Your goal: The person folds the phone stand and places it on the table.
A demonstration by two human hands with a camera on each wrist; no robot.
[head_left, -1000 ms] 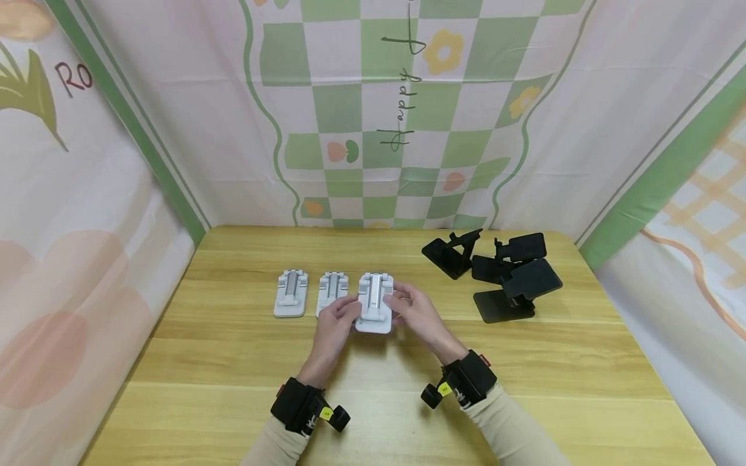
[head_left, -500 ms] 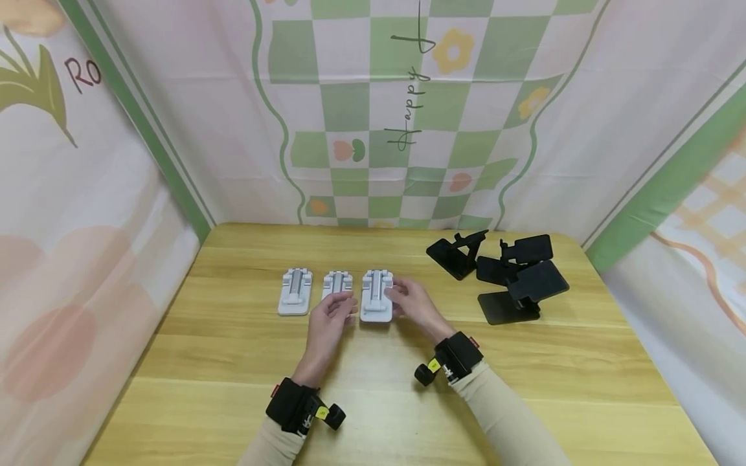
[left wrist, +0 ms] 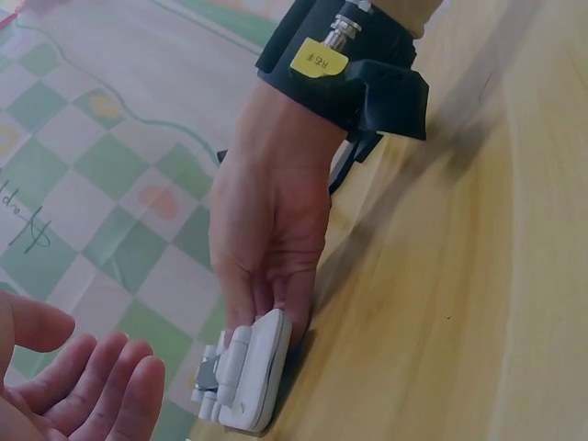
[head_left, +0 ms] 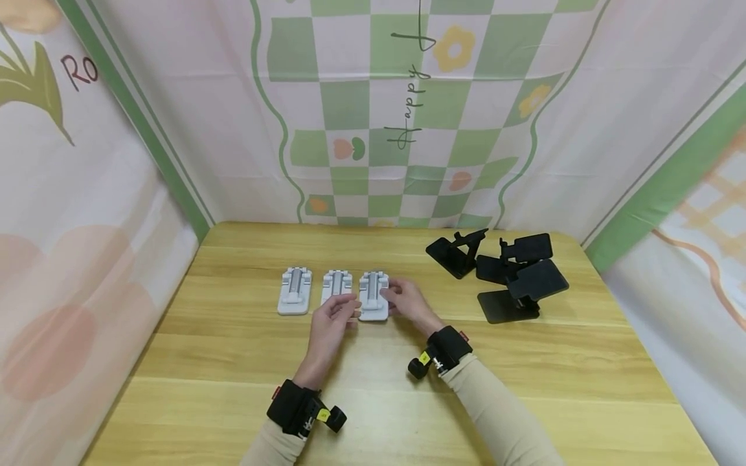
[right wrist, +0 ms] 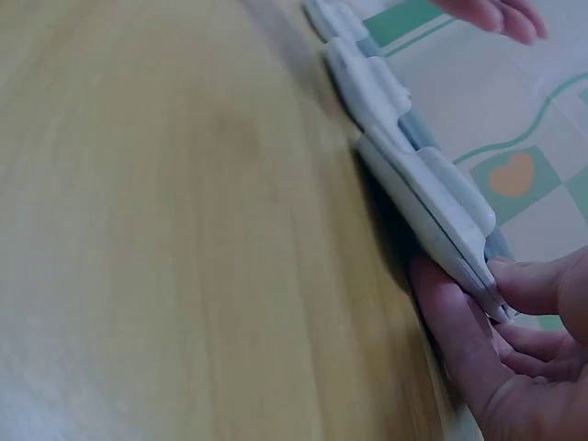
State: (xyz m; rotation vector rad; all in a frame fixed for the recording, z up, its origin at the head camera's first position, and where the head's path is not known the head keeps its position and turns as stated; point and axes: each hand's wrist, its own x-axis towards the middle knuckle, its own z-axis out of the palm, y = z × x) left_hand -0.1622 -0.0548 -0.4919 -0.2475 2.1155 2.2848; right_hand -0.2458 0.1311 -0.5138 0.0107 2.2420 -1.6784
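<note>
The right hand (head_left: 410, 303) pinches the edge of a white folded stand (head_left: 373, 299), rightmost of three in a row; the left hand (head_left: 327, 325), fingers loose, holds nothing. A slipping thumb could drop it, a leftward nudge jostle the middle stand (head_left: 337, 283). "Happy" runs sideways up the back cloth (head_left: 478, 139), "RO" along the left cloth (head_left: 111, 194).

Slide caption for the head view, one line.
Right grip pinches the rightmost white stand in a row of three, left grip close by, black stands unfolded farther right.
</note>
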